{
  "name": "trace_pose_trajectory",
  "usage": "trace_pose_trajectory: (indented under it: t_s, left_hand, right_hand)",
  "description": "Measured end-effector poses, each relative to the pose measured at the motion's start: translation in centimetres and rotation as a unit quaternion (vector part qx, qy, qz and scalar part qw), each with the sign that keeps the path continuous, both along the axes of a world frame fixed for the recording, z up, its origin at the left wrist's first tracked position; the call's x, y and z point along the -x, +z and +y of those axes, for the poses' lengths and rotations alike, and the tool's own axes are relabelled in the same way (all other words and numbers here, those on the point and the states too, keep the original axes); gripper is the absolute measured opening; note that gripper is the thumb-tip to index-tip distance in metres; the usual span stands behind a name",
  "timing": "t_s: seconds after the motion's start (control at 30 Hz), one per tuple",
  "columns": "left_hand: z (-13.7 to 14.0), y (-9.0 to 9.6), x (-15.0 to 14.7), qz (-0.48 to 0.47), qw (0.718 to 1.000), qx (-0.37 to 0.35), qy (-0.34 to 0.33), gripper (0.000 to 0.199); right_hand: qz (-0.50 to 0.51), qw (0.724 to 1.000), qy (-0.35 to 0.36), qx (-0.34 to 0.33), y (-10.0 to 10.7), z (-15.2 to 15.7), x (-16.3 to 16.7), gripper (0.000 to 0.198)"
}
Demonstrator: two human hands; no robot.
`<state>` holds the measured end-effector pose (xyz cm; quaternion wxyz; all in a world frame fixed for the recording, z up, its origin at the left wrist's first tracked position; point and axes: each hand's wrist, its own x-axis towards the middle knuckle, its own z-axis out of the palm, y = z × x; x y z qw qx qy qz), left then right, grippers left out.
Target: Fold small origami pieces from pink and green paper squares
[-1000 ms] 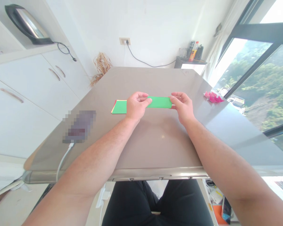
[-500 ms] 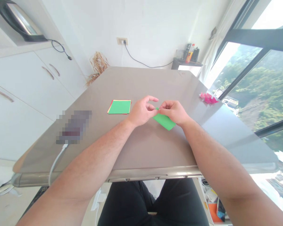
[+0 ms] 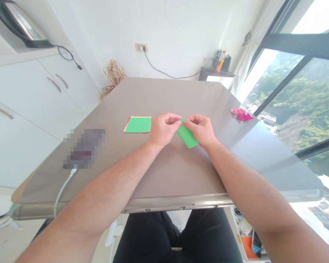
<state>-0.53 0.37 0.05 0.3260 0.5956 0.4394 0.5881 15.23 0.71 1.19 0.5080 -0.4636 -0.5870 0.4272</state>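
Note:
Between my hands is a green sheet of folded paper (image 3: 188, 137), a narrow strip slanting down to the right above the table. My left hand (image 3: 166, 128) pinches its upper left edge between thumb and fingers. On the other side, my right hand (image 3: 201, 128) grips the upper right edge, thumb on top and fingers curled behind. The fingers hide part of the paper's top end. To the left of my left hand lies a stack of square coloured paper (image 3: 138, 125), green on top with red and yellow edges peeking out.
Pink folded paper pieces (image 3: 241, 114) sit near the table's right edge. A blurred-out dark object (image 3: 83, 149) with a white cable (image 3: 62, 190) lies at the left of the grey table (image 3: 170, 95). A window (image 3: 304, 87) borders the right side.
My left fingers have closed onto the green paper, where they were spread before. The paper has turned steeper and shifted slightly left with my right hand.

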Motion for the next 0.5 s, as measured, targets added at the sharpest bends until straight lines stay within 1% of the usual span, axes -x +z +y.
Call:
trace_pose_trajectory:
  t_s: [0.1,0.5]
  left_hand:
    - [-0.03,0.01,-0.05,0.000,1.000,-0.004,0.001,0.011]
    - [0.08,-0.05,0.02,0.006,1.000,0.000,0.000,0.011]
  right_hand:
    - [0.006,1.000,0.001,0.004,0.07,-0.08,0.06,0.020]
    - [0.003,1.000,-0.002,0.009,0.11,-0.17,0.08,0.020]
